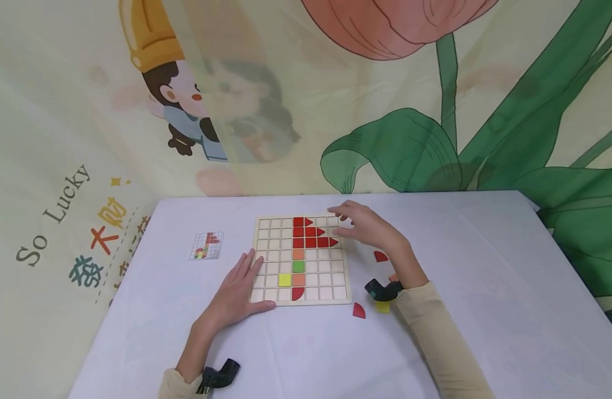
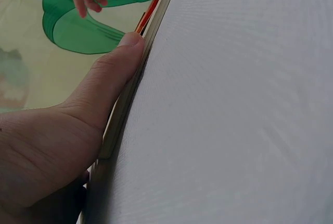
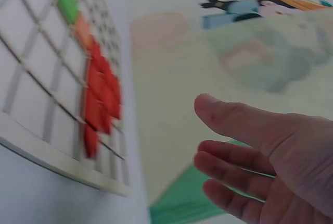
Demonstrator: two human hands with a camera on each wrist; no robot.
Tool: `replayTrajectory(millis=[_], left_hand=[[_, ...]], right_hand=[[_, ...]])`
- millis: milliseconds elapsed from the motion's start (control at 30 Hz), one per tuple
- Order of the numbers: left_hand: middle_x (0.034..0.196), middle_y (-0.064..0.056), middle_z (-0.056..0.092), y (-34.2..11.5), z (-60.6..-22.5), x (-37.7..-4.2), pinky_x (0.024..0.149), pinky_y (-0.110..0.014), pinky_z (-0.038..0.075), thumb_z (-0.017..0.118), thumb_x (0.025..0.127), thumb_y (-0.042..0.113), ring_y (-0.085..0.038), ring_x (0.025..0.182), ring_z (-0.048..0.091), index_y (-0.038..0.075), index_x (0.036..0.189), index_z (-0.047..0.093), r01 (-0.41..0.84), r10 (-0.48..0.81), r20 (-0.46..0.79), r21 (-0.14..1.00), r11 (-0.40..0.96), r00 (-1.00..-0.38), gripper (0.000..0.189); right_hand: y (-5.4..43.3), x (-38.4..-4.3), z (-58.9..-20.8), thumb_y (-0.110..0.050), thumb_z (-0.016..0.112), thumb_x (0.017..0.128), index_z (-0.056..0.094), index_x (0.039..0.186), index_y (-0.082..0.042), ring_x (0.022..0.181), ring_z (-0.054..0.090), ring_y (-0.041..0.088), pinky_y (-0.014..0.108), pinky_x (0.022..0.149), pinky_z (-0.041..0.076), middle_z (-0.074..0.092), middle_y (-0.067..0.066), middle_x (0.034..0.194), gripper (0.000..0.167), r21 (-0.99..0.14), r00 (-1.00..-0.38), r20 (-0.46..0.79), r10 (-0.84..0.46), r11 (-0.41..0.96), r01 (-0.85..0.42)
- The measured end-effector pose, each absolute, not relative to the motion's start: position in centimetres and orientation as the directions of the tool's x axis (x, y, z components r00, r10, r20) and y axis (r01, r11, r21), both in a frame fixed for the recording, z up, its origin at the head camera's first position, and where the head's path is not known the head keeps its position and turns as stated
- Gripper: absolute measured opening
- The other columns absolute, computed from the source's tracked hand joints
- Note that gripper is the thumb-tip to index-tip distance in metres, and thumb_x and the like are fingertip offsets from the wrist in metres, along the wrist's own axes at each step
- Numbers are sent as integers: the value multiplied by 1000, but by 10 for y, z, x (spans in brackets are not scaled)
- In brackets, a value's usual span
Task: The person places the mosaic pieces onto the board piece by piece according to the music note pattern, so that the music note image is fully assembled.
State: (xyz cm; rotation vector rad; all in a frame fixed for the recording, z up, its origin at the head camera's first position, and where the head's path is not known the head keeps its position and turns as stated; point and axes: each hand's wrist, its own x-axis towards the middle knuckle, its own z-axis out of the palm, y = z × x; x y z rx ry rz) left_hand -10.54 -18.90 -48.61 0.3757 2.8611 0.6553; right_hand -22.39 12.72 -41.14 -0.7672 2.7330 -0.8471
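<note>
White tablecloth (image 1: 306, 349) bears the gridded board (image 1: 323, 267) between both hands (image 1: 236, 289) (image 1: 364, 223).

The grid board (image 1: 324, 267) looks wooden, the red pieces (image 1: 310, 243) smooth, the tablecloth (image 1: 296, 354) matt fabric.

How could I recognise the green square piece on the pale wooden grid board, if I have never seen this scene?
On the white-clothed table lies a pale wooden grid board. From the far red pieces, follow its middle column towards the person, to the green square piece. It sits between two orange square pieces and is the board's only green one.
</note>
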Motion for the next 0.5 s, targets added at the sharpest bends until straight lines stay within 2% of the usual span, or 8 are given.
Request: replayTrajectory(millis=[133, 333, 500], left_hand=[[165, -14, 10, -191, -485, -104, 120, -57, 20, 75, 75, 58, -35, 152, 7, 9, 155, 21, 196, 276, -115, 456, 868, -954, 108], [165, -13, 9, -193, -486, -104, 120, -56, 20, 75, 75, 57, -34, 152, 7, 10, 155, 21, 192, 271, -112, 460, 867, -956, 108], [165, -12, 9, -192, -487, -105, 120, -56, 21, 75, 74, 58, -34, 153, 7, 11, 155, 21, 199, 278, -116, 450, 871, -953, 108]], right_hand=[[144, -222, -391, -16, 73, 87, 52, 138, -3, 106, 64, 29, 44, 92, 55, 65, 17, 118, 56, -558, -858, 18, -514, 707, -435], [152, -211, -375, -19, 72, 88, 59, 131, -5, 101, 66, 25, 42, 89, 56, 69, 12, 111, 48, -540, -851, 63, -521, 700, -468], [160, -191, -384, -19, 72, 88, 59, 131, -8, 97, 66, 20, 35, 82, 57, 70, 9, 110, 47, -503, -823, 7, -568, 709, -494]])
